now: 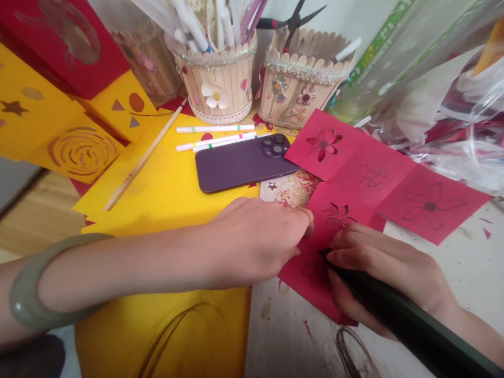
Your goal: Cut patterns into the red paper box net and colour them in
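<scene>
My right hand [388, 273] grips a thick black pen-shaped tool [378, 296], whose tip meets a drawn flower on the red folding paper [368, 181]. Whether the tip is a blade or a nib is too small to tell. Fingers curled, my left hand [271, 236] presses on the left edge of that red paper; its fingertips are partly hidden. The paper has several square panels. Two bear cut-out flower shapes, and others show dark pencil-like flower outlines. Beneath it lies a pale, stained board [291, 336].
A purple phone [240, 163] lies on yellow paper [157, 262] near several white markers [214, 128] and a wooden stick [145, 155]. Behind stand craft-stick pots [220, 86] with pens and pliers [293, 22]. Yellow-and-red cut-paper pieces [82, 144] stand left; clear plastic bags [460, 121] crowd the right.
</scene>
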`<state>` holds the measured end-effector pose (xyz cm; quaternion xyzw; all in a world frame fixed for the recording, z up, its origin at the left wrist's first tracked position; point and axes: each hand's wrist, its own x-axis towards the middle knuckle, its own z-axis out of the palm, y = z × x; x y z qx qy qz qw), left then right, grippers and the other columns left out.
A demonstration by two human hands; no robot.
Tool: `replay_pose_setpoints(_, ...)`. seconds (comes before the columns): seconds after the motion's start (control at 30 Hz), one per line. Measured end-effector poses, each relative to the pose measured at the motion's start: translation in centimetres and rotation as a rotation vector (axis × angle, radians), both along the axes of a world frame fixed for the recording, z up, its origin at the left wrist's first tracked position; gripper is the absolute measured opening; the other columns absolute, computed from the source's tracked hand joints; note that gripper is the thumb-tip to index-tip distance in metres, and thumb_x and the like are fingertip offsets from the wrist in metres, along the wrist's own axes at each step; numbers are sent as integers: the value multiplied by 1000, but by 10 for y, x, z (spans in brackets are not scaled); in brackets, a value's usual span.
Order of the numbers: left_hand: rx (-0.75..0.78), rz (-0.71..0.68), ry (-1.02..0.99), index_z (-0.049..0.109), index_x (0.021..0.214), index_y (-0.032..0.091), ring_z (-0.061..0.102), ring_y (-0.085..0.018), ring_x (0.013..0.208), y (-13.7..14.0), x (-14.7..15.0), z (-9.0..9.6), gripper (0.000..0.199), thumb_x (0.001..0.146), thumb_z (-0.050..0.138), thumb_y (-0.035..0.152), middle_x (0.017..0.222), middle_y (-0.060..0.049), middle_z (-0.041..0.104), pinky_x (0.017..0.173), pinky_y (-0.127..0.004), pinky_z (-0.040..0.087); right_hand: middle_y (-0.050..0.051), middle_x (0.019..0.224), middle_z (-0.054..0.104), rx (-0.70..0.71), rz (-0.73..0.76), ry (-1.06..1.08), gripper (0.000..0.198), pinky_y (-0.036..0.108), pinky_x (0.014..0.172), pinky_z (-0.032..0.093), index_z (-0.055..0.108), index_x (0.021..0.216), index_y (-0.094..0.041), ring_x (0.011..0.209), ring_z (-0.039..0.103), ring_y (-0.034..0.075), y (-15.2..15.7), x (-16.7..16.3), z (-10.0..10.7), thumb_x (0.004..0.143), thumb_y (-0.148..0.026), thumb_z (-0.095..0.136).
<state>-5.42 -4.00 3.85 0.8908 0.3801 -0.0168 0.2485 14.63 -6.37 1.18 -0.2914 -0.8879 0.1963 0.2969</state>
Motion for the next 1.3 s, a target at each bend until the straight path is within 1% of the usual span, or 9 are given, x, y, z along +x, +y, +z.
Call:
replay_pose_setpoints(0.1, -6, 1, -12, 54, 98, 19, 65, -24, 78, 0, 0, -1, 16, 86, 45, 22, 87, -4, 68, 57, -30, 43, 0, 62, 53, -19, 19, -9, 25, 25, 45, 35, 48, 78, -22, 53, 47, 13, 0, 0, -1, 69, 1, 50)
replay_pose_setpoints(0.4, -39, 12, -8, 55, 98, 20, 64, -24, 80, 0, 1, 0, 16, 85, 45, 22, 88, -3, 68, 60, -31, 44, 0, 61, 52, 22, -55, 9, 22, 26, 44, 35, 47, 75, -22, 53, 48, 13, -5, -1, -4, 68, -2, 51)
replay_pose_setpoints(0.57, -25, 16, -3, 55, 97, 20, 64, -23, 77, 0, 1, 1, 18, 84, 44, 19, 86, -3, 68, 58, -30, 42, 0, 60, 51, -13, -42, -7, 24, 26, 44, 35, 45, 74, -23, 54, 50, 14, -5, 0, 0, 67, -1, 52)
replay_pose_setpoints(0.77, -8, 26, 6, 57, 97, 21, 64, -23, 73, -1, 1, 0, 17, 84, 46, 23, 79, -2, 67, 54, -29, 38, 0, 62, 52, -58, -24, -35, 26, 27, 46, 35, 45, 76, -23, 55, 49, 15, -6, 0, 3, 67, 0, 53)
replay_pose_setpoints(0.9, -13, 34, 0, 57, 97, 21, 64, -23, 73, -1, 1, 0, 17, 84, 47, 23, 80, -2, 67, 54, -29, 38, 0, 63, 54, -85, -51, -28, 25, 27, 46, 36, 46, 77, -24, 56, 52, 15, -8, 1, 3, 67, -2, 53)
replay_pose_setpoints(1.0, -3, 38, -11, 56, 96, 20, 63, -23, 72, 0, 2, -1, 15, 84, 48, 25, 80, -2, 67, 53, -28, 36, -1, 67, 58, -198, -206, 13, 16, 26, 47, 40, 50, 78, -26, 57, 55, 15, -7, 4, 6, 73, -11, 55)
replay_pose_setpoints(1.1, -2, 43, -25, 54, 93, 20, 62, -22, 70, 0, 2, -2, 12, 84, 50, 26, 78, -1, 66, 52, -28, 34, -2, 69, 60, -415, -397, 69, 10, 26, 46, 42, 51, 83, -29, 57, 56, 15, -5, 7, 12, 77, -25, 57)
replay_pose_setpoints(1.17, -10, 48, -42, 53, 93, 19, 61, -22, 68, -1, 1, -3, 12, 83, 52, 26, 74, 0, 64, 52, -28, 33, -3, 67, 58, -513, -440, 98, 12, 25, 45, 40, 49, 84, -30, 53, 52, 14, -4, 8, 16, 78, -27, 58)
replay_pose_setpoints(1.3, -56, 96, -98, 48, 108, 17, 59, -22, 67, -3, -1, -6, 27, 83, 53, 26, 69, 1, 61, 54, -29, 35, -4, 66, 56, -501, -443, 77, 10, 25, 48, 38, 50, 80, -29, 54, 49, 13, -4, 7, 19, 77, -24, 59)
